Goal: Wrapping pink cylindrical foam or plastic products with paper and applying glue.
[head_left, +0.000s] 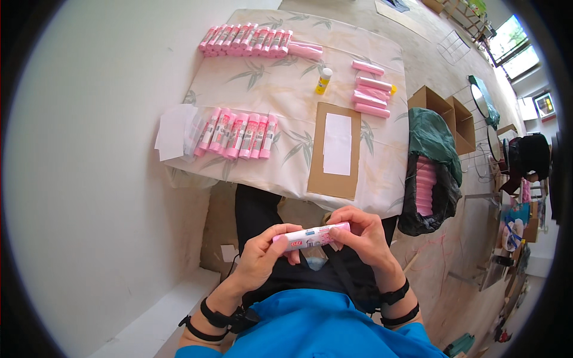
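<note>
Standing before the person, the table [280, 89], with its leaf-patterned cloth, takes the biggest place. Beside its right edge, a green and black plastic bag [436, 125] is open, with many pink rolls [425, 185] inside. On the cloth there are a far stack of wrapped rolls [253, 42], a nearer group of wrapped rolls [236, 134] and, toward the right, a few plain rolls [371, 111]. Nearer than these plain ones lies a cardboard sheet [320, 155], which bears white paper slips [338, 146].

The step in hand, as I judge, is a wrapping one, probably close to its end; the next move calls for light, even pressing along the paper edge, with a slow turn, so that no crease is made.

The left forearm [236, 286] and the right forearm [389, 273] come from below and lean inward, both with black straps [396, 294]. The left hand [256, 256] curls around the left end of the held roll [313, 238], while the right hand [367, 238] pinches its other end between thumb and forefinger. This roll is almost level, above the lap and before the table's near edge. Smallest is the yellow glue stick [322, 82], upright beyond the cardboard
</note>
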`<state>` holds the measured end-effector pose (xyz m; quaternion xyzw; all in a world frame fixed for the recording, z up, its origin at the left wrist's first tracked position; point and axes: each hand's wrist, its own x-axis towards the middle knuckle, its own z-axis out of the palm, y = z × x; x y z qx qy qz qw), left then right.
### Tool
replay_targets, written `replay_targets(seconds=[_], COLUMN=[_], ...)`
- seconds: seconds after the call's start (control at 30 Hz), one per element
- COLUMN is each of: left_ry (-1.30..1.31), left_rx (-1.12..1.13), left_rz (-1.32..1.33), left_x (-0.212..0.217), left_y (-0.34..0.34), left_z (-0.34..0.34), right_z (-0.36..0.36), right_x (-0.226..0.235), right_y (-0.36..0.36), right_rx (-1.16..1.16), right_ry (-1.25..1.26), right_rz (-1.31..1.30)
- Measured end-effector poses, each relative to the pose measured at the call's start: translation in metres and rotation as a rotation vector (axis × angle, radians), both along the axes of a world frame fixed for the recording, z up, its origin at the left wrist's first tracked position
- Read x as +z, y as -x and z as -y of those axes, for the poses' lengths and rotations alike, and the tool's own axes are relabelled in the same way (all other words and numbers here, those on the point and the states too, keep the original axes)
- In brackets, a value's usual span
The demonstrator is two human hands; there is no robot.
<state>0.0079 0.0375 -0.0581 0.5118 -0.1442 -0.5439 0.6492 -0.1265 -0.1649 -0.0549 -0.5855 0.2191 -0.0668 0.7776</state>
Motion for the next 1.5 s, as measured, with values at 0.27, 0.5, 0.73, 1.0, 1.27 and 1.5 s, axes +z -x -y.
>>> replay_targets(seconds=[0.27, 0.5, 0.73, 1.0, 1.27, 1.5], left_ry=[0.04, 0.109, 0.196, -0.014, -0.167, -0.026], left_rx=[0.016, 0.017, 0.029, 0.038, 0.715, 0.719], left_rz=[-0.002, 0.149, 0.256, 0.371, 0.124, -0.142], left_x=[0.017, 0.024, 0.045, 0.011, -0.052, -0.045], left_y=[-0.015, -0.023, -0.033, -0.048, -0.108, -0.129], left_z=[-0.004, -0.007, -0.009, -0.013, 0.012, 0.028], right_z=[-0.003, -0.002, -0.007, -0.001, -0.008, -0.02], right_x=[-0.003, -0.002, 0.016, 0.007, -0.033, -0.061], right_y=[-0.019, -0.027, -0.036, -0.06, -0.058, -0.043], right_rx=[-0.008, 0.003, 0.013, 0.125, -0.066, -0.045], right_ry=[-0.241, -0.315, -0.117, 0.269, 0.096, 0.028], right_rz=[-0.013, 0.033, 0.165, 0.123, -0.114, -0.232])
